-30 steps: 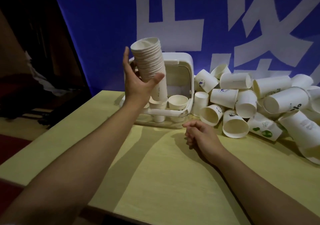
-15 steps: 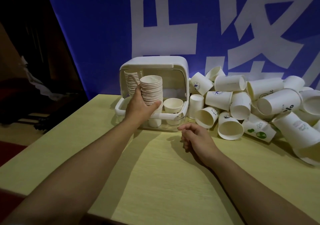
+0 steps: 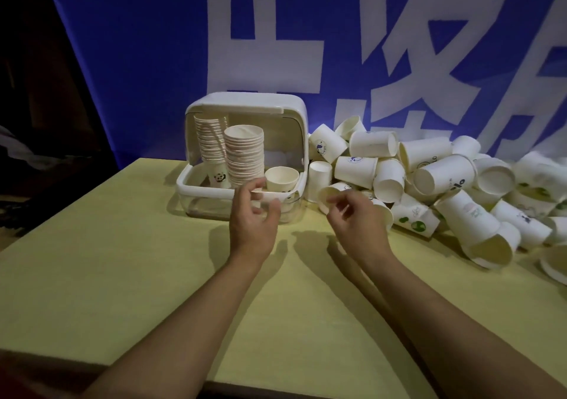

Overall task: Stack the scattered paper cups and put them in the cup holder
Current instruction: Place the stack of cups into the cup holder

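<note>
A white cup holder point(image 3: 196, 184) with a raised lid stands at the back of the table. Inside it a tall stack of paper cups point(image 3: 244, 153) stands upright, a second stack point(image 3: 208, 147) behind it on the left, and a single cup point(image 3: 281, 178) to the right. My left hand point(image 3: 253, 224) hovers just in front of the holder, fingers apart and empty. My right hand point(image 3: 356, 217) is beside it, fingers loosely curled, empty, close to a cup lying on its side point(image 3: 333, 191). A heap of scattered paper cups point(image 3: 441, 178) lies to the right.
The yellow table point(image 3: 122, 260) ends at a front edge near my forearms and a left edge by a dark floor. A blue banner with white characters point(image 3: 153, 61) hangs right behind the holder and the heap.
My left hand lowered the cup stack into the holder, let go and drew back. My right hand lifted off the table and opened slightly toward the heap.
</note>
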Tool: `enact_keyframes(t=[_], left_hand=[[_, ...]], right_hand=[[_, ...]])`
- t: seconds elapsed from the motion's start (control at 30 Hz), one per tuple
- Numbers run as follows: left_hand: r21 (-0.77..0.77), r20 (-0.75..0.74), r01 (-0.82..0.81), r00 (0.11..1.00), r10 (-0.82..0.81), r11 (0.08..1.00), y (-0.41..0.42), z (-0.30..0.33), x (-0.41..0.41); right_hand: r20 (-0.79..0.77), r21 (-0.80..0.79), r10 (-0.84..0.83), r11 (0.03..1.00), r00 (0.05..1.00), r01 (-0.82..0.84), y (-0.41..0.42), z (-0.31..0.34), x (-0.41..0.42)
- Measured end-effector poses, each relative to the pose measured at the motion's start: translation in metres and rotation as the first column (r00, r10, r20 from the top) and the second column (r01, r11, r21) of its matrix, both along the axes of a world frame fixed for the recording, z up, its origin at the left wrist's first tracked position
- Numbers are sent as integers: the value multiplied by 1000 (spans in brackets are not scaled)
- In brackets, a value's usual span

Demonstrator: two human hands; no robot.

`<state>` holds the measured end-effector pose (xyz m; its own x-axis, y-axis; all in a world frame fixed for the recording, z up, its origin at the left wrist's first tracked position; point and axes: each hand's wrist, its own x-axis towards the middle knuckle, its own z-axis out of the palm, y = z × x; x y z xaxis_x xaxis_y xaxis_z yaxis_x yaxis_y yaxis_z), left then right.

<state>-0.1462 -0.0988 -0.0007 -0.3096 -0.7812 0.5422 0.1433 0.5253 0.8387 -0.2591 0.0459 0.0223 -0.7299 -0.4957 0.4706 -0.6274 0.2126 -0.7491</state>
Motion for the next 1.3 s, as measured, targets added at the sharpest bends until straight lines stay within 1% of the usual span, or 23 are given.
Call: enact_keyframes(t=[0.03, 0.1, 0.13, 0.2, 0.27, 0.37, 0.43, 0.53, 0.6, 0.67, 0.73, 0.77, 0.83, 0.87, 0.93, 0.97, 1.1, 1.2, 1.3], left_hand=[[-23, 9, 58, 998, -58, 998, 5, -4, -3], [-103, 58, 165, 986, -159, 981, 11, -10, -6], [-143, 86, 203, 978, -192, 969, 12, -12, -6], [-168, 127, 255, 964, -236, 952, 13, -15, -4], [-159, 141, 279, 956, -258, 947, 13, -17, -1], [-151, 133, 304, 949, -286, 941, 15, -16, 3], [-143, 143, 326, 941, -306, 934, 17, -15, 4], [-126, 212, 354, 922, -323, 927, 20, -14, 7], [-168, 292, 375, 902, -318, 912, 22, -13, 9], [-234, 381, 416, 871, -311, 879, 25, -10, 13], [-276, 442, 458, 841, -312, 845, 29, -5, 14], [-287, 468, 477, 826, -312, 831, 31, -4, 14], [-269, 498, 513, 799, -339, 815, 34, -3, 13], [-230, 497, 529, 785, -369, 817, 35, -3, 14], [-148, 473, 562, 763, -441, 814, 35, -2, 15], [-122, 467, 569, 756, -459, 813, 35, -1, 17], [-116, 443, 554, 772, -456, 825, 37, 0, 20], [-111, 366, 566, 788, -496, 817, 41, 3, 22], [-85, 292, 571, 798, -527, 817, 48, 4, 23]], right_hand=[[-121, 113, -78, 989, 990, 92, 7, 2, -8], [-300, 311, -185, 909, 936, 279, 22, 1, -23], [-343, 376, -210, 863, 916, 339, 28, -1, -28], [-368, 470, -202, 802, 908, 369, 37, -7, -35], [-347, 501, -183, 793, 920, 346, 38, -13, -41], [-267, 418, -227, 849, 937, 324, 32, -15, -42], [-224, 387, -256, 862, 940, 327, 29, -15, -40], [-210, 333, -265, 886, 941, 324, 28, -12, -30], [-226, 231, -213, 936, 950, 265, 30, -8, -17], [-205, 146, -108, 979, 973, 139, 31, -2, -4], [-131, 130, -12, 991, 991, 30, 30, 1, 7], [-65, 124, 23, 992, 998, -15, 29, 3, 12], [66, 101, 97, 990, 993, -103, 27, 6, 20], [100, 92, 132, 986, 986, -142, 27, 6, 23], [103, 81, 159, 983, 982, -167, 28, 5, 25], [83, 68, 143, 987, 986, -149, 30, 5, 25], [-10, -9, -14, 1000, 1000, 14, 45, 11, 11], [-32, -29, -149, 988, 988, 148, 64, 18, -10], [-29, -40, -293, 956, 956, 292, 83, 18, -30]])
